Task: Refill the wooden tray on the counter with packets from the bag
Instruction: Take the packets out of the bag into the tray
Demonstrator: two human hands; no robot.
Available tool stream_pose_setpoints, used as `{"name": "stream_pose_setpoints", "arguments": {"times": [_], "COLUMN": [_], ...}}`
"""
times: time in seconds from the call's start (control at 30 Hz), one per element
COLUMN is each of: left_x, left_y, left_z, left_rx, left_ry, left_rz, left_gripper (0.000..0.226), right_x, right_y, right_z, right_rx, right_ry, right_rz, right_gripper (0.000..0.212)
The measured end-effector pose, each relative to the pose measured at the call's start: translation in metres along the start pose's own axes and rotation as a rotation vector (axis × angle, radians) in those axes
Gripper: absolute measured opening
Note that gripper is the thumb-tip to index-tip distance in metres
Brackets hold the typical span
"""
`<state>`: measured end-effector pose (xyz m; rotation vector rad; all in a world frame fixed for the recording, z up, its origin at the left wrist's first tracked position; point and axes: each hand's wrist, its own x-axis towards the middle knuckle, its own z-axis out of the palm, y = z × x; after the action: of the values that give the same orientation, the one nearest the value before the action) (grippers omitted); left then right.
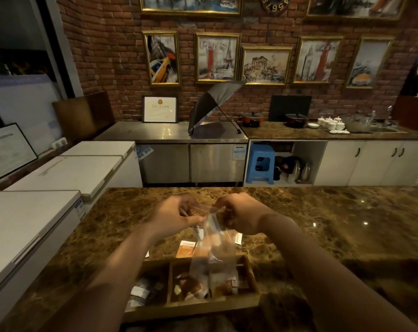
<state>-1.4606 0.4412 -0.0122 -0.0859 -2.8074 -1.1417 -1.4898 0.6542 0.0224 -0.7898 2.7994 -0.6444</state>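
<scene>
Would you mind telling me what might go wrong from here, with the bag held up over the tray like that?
1. Both the left hand and the right hand pinch the clear bag at its top; if it opens suddenly, packets may scatter past the wooden tray.
2. Loose packets already lie on the counter; more could get mixed in.

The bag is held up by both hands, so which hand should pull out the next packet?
Probably the right hand. Both hands pinch the clear bag at its top above the wooden tray, and the left hand could keep holding. It's close, though; either could.
</scene>
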Motion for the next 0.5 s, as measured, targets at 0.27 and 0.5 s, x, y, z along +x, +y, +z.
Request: {"name": "stream_pose_setpoints", "arguments": {"times": [0.27,0.5], "left_x": [0.006,0.006], "left_y": [0.018,0.012], "left_z": [0.044,0.059], "left_rx": [-0.060,-0.017], "left_ry": [-0.055,-0.044], "left_rz": [0.023,0.015], "left_gripper": [0.024,0.018], "right_x": [-0.021,-0.025], "right_y": [0.038,0.051], "right_z": [-0.006,0.016], "right_rx": [0.015,-0.030], "right_ry": [0.019,0.079], "right_rz": [0.094,0.084], "right_gripper": [0.043,0.040]}}
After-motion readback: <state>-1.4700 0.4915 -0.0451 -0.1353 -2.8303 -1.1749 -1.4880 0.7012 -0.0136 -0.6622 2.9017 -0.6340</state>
